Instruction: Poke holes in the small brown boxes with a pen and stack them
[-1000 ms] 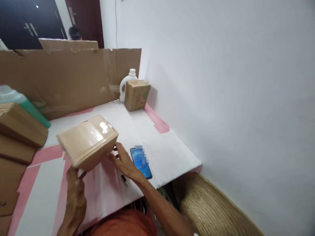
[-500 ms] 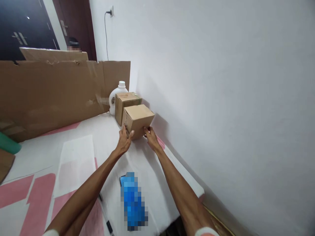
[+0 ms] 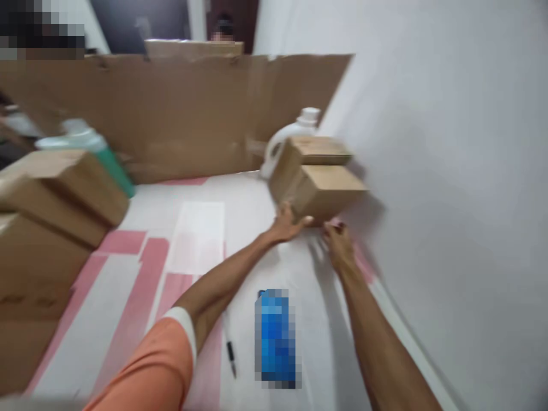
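Observation:
A small cardboard box (image 3: 338, 197) stands on the table against a second cardboard box (image 3: 319, 149), near the wall. My left hand (image 3: 291, 224) is at its lower left, with the fingers on the left side and the thumb stretched out along the front; it is open. My right hand (image 3: 338, 242) is just in front of the lower front edge, with curled fingers and nothing visible in them. Blur hides whether it touches the box. Behind the boxes is a white jug (image 3: 308, 117) with a handle, partly covered by them.
A blurred-out blue phone-like object (image 3: 277, 337) and a black-and-clear pen (image 3: 231, 357) lie on the table. More cardboard boxes (image 3: 51, 228) and a green bottle (image 3: 111, 162) stand at left. A cardboard panel (image 3: 192, 114) closes the far side; a person (image 3: 224, 25) is beyond it.
My view has swung left, bringing the left boxes and green bottle into sight. The front box now sits closer against the rear one. My right hand has come down off its front face.

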Tool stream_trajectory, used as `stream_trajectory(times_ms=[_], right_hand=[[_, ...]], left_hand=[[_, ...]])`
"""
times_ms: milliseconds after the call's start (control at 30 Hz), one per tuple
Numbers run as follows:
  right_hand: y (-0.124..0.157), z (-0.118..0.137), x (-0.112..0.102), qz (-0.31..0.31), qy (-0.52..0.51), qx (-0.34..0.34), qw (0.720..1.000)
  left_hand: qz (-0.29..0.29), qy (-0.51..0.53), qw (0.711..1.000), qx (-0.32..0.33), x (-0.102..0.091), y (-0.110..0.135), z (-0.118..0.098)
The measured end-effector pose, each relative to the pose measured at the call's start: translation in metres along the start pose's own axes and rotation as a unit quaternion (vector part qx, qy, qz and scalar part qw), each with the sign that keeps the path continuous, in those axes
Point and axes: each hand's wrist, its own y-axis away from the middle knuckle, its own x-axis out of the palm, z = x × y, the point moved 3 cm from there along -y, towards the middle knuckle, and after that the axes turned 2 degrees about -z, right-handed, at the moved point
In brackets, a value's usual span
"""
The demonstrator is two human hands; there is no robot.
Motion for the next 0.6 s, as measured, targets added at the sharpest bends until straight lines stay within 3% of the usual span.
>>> stream_trajectory(times_ms=[100, 200, 267, 367, 400, 433, 467, 533, 567, 600], right_hand=[[0.043, -0.002, 0.012, 0.027, -0.011, 0.039, 0.999], [0.094, 0.003, 0.032, 0.084, -0.009, 0.028, 0.996], [0.133, 0.014, 0.053, 0.138, -0.007, 0.011, 0.99], [0.201, 0.036, 0.101, 0.242, -0.008, -0.016, 0.97], [0.227, 0.044, 0.12, 0.291, -0.013, -0.022, 0.956], [0.254, 0.051, 0.139, 0.345, -0.027, -0.03, 0.938], [0.283, 0.058, 0.159, 0.404, -0.04, -0.04, 0.913], [0.343, 0.068, 0.193, 0.51, -0.063, -0.056, 0.856], [0.372, 0.072, 0.207, 0.554, -0.068, -0.071, 0.826], [0.401, 0.076, 0.218, 0.586, -0.069, -0.093, 0.802]], left_hand=[[-0.016, 0.001, 0.999, -0.046, -0.018, 0.07, 0.013], [0.005, 0.067, 0.995, -0.069, -0.052, 0.178, 0.026], [-0.063, 0.065, 0.992, -0.093, -0.087, 0.262, 0.029], [-0.232, -0.064, 0.97, -0.025, -0.154, 0.378, 0.008], [-0.303, -0.139, 0.943, 0.009, -0.178, 0.411, -0.005], [-0.387, -0.221, 0.894, 0.051, -0.203, 0.443, -0.02], [-0.482, -0.293, 0.82, 0.097, -0.227, 0.472, -0.035], [-0.641, -0.397, 0.633, 0.172, -0.272, 0.524, -0.058], [-0.703, -0.403, 0.568, 0.141, -0.296, 0.545, -0.061], [-0.746, -0.381, 0.537, 0.103, -0.321, 0.562, -0.057]])
